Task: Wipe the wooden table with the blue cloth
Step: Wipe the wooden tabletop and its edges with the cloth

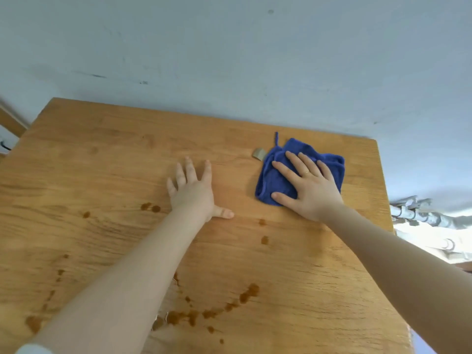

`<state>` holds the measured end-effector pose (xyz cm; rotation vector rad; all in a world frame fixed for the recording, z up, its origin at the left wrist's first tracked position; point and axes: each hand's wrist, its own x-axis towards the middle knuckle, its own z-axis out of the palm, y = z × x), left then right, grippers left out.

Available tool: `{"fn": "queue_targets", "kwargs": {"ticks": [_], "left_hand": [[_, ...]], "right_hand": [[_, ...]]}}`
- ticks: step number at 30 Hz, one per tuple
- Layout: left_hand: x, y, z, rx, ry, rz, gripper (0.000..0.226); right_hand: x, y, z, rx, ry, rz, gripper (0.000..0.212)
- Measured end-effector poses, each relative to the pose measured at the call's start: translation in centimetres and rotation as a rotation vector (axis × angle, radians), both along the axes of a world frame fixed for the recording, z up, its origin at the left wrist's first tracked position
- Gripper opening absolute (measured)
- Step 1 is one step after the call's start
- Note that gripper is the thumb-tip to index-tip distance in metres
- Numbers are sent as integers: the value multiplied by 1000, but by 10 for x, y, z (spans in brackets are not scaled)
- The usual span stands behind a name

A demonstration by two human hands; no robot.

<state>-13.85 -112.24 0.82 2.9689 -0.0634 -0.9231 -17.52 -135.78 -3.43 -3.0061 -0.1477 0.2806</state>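
Wooden surface (pixel 102 149) seen from above, far edge against a pale blue wall (pixel 229 47).

Cloth (pixel 329 162), blue, folded to a rough square, lying flat on far right part of surface, near far edge and right edge. Thin loop of same blue sticking out from its far left corner. Small grey tag (pixel 259 153) just beside that corner, touching or nearly touching; cannot tell which.

Right hand (pixel 306 187) palm-down on cloth, fingers straight and spread, thumb out to the left along near edge of cloth. Grip wide open, nothing pinched or curled round; pressing flat only. Ring (pixel 306 171) on one finger.

Left hand (pixel 194 190) palm-down on bare wood near middle, well apart from cloth. Fingers straight, slightly spread, thumb pointing right. Grip open, holding nothing. White cuff at lower left corner of frame.

Brown spots (pixel 249 293) scattered across near half of surface: loose arc near front centre, a pair just left of left wrist, two small ones between the forearms, more along left side. All apart from cloth.

Pale pipes (pixel 413 213) beyond right edge of surface. Wooden frame piece (pixel 10 121) at far left.
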Motion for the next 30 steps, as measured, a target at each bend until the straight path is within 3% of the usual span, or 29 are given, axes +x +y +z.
{"fn": "queue_targets", "kwargs": {"ticks": [4, 7, 10, 12, 16, 19, 23, 30], "left_hand": [[-8, -3, 2, 54, -22, 66, 133], [-18, -17, 13, 51, -61, 5, 116], [-34, -52, 29, -144, -38, -24, 88], [-45, -79, 35, -250, -6, -54, 81], [-67, -118, 27, -208, -44, -199, 91], [-78, -127, 11, -101, -64, -188, 108], [-88, -132, -2, -51, -89, -133, 124], [-84, -142, -1, -59, -14, -89, 127]], "right_hand": [[52, -37, -8, 11, -13, -131, 70], [52, -50, -6, -12, 4, -147, 67], [7, -55, -1, 0, 6, -62, 72], [-29, -63, 1, 16, -17, 47, 79], [-29, -92, 0, 57, 0, 155, 85], [8, -108, -6, 73, -81, -14, 77], [31, -118, -8, 35, -47, -159, 66], [-55, -124, -4, 88, -84, 6, 79]]}}
